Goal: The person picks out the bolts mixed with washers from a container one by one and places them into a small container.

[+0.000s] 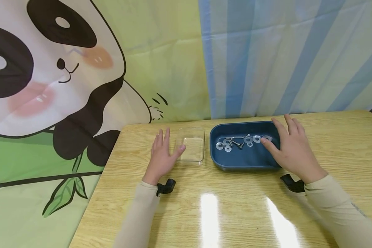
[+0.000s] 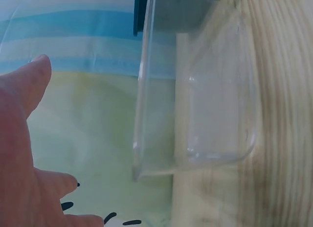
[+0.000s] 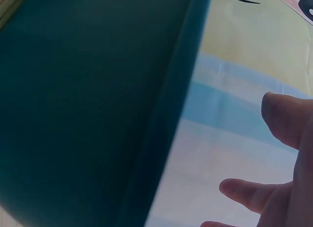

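Sleeved forearms [image 1: 331, 201] reach forward, left hand [image 1: 162, 159] spread near clear box [image 1: 193, 150], right hand [image 1: 293, 151] spread near tray [image 1: 235, 160].

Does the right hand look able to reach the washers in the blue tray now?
Probably yes: the right hand, holding nothing, is at the right end of the blue tray, and no lid blocks the washers.

My sleeves [image 1: 333, 198]: plain pale beige
Tray [image 1: 238, 159]: solid dark blue
Washers [image 1: 247, 141]: silvery grey
Square container [image 1: 193, 150]: colourless, I see wood grain through it
Table [image 1: 241, 213]: yellowish wood grain
Striped cloth [image 1: 266, 58]: blue and whitish
Panda print [image 1: 49, 58]: black, white, pink and orange blush
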### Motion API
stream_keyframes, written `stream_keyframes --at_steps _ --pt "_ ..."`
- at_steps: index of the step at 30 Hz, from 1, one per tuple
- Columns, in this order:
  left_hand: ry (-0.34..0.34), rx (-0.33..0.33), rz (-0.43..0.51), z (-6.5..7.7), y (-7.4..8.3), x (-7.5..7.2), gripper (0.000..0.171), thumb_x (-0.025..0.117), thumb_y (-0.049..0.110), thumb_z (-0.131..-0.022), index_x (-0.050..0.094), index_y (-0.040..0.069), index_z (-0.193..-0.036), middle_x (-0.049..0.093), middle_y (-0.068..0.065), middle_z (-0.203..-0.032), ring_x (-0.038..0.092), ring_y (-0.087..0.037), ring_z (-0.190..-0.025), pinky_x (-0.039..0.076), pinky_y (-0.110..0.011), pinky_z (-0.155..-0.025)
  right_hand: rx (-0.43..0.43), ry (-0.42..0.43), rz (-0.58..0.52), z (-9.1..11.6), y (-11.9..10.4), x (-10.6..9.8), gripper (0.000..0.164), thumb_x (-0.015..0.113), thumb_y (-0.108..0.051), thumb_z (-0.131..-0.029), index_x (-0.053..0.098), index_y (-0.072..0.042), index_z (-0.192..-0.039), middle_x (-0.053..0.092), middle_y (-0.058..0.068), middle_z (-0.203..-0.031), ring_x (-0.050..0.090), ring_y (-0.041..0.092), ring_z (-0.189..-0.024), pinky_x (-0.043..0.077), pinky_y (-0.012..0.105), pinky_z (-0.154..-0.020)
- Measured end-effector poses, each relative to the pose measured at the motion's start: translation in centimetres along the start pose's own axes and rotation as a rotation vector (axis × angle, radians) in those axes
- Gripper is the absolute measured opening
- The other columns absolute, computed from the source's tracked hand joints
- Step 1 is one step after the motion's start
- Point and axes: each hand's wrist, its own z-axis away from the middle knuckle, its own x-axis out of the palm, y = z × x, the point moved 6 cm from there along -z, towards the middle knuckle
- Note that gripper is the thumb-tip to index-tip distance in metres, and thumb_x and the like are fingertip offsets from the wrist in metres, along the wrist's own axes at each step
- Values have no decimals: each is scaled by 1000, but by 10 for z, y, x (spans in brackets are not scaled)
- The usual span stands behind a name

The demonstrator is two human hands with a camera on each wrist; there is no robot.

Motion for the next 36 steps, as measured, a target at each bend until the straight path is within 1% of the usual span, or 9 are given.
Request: stream_keyframes --at_steps 5,10,13,19,23,29,33,36 --pt "25 6 14 1 1 8 99 41 77 -92 3 20 -164 -2 -13 -168 -3 -36 -153 5 -65 -118 -6 -4 -1 -1 -6 7 77 57 -46 -101 31 3 -155 9 36 -160 6 58 -145 9 74 -111" --pt "33 24 48 2 4 16 97 46 73 -94 7 17 -164 3 -16 -168 0 -37 -153 7 -66 -117 -11 -15 -16 -1 -13 15 77 58 -45 -101 31 3 -155 10 35 -160 8 58 -144 11 74 -111" --pt "24 24 50 2 5 21 98 47 73 -93 6 18 -164 1 -14 -168 1 -37 -153 9 -67 -117 -6 -20 -22 -3 -18 20 76 58 -44 -101 30 3 -155 10 35 -161 9 58 -144 13 74 -110" --pt "18 12 45 2 6 27 104 49 76 -90 4 17 -164 1 -12 -168 5 -39 -153 12 -69 -116 3 -41 -8 -7 -23 31 74 66 -37 -98 36 4 -152 14 35 -160 16 58 -143 22 74 -107" --pt "25 1 53 1 6 30 107 51 77 -88 3 17 -164 4 -12 -168 8 -39 -153 13 -65 -117 1 -56 -5 -8 -26 38 72 70 -31 -96 39 5 -150 16 36 -159 18 57 -143 23 74 -107" --pt "9 -11 70 -2 5 38 113 58 74 -87 -1 14 -163 4 -9 -169 9 -37 -153 13 -57 -120 9 -55 -16 -10 -30 44 71 71 -28 -95 41 5 -149 19 36 -158 20 58 -141 22 73 -108" --pt "6 -14 73 -1 4 41 118 59 76 -84 0 11 -163 6 -12 -168 10 -37 -153 15 -56 -120 18 -81 -32 -12 -32 49 70 71 -27 -95 41 6 -149 20 37 -157 21 59 -140 21 72 -109" --pt "8 -11 68 0 4 42 120 61 76 -83 2 7 -162 9 -16 -168 12 -37 -152 17 -55 -120 13 -117 -27 -13 -34 55 71 72 -26 -94 40 6 -149 19 37 -157 24 61 -138 24 73 -107"
